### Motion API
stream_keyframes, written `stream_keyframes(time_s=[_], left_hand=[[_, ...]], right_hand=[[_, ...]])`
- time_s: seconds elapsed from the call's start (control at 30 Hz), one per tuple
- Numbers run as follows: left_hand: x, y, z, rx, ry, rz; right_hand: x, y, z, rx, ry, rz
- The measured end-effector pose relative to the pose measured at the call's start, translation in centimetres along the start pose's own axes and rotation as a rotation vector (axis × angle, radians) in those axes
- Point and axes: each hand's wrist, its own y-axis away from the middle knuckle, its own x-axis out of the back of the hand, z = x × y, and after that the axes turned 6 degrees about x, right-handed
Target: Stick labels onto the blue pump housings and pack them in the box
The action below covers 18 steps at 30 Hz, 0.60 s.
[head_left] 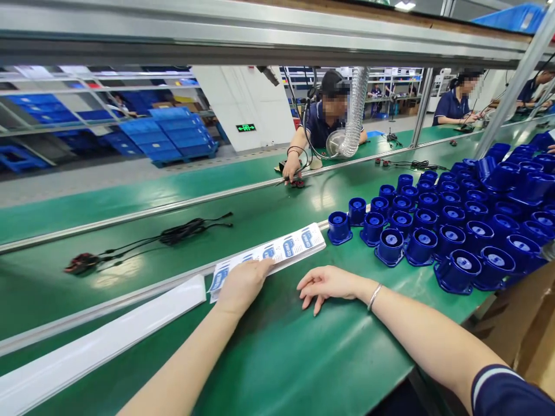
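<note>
My left hand (245, 283) is closed at the near edge of a stack of long label sheets (288, 248), printed with blue and white labels. Its fingertips rest on the sheets, and part of the grip is hidden behind the hand. My right hand (327, 284), with a silver bangle at the wrist, hovers over or rests on the green table (277, 352), holding nothing, its fingers loosely apart. Beyond it, to the right, stand many blue cup-shaped plastic housings (422, 242) with flanged bases and round pale centres. A long white strip stack (108, 335) lies to the left.
A bundled black cable (182, 232) with a red-and-black end lies on the green belt. Across it, a co-worker's hand (292, 167) touches small parts beside a flexible duct (358, 110). A metal beam (260, 34) crosses overhead; a cardboard box (524, 323) stands at right.
</note>
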Motion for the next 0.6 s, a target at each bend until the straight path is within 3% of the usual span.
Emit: stream_keyframes(time_s=[0.2,0.37,0.5,0.6], left_hand=[[0.8,-0.2,-0.4,-0.001,0.012,0.002],[3.1,0.9,0.4,0.065,-0.043,0.159],[4.6,5.7,2.7,0.060,-0.064,0.274],[4.3,10.4,6.2,-0.182,0.034,0.277]], right_hand=[[-0.1,-0.2,0.3,-0.004,0.019,0.018],[0.4,0.5,-0.5,-0.042,0.060,0.008],[2.3,1.2,-2.1,-0.053,0.093,0.115],[3.6,1.6,-3.1,-0.044,0.127,0.229]])
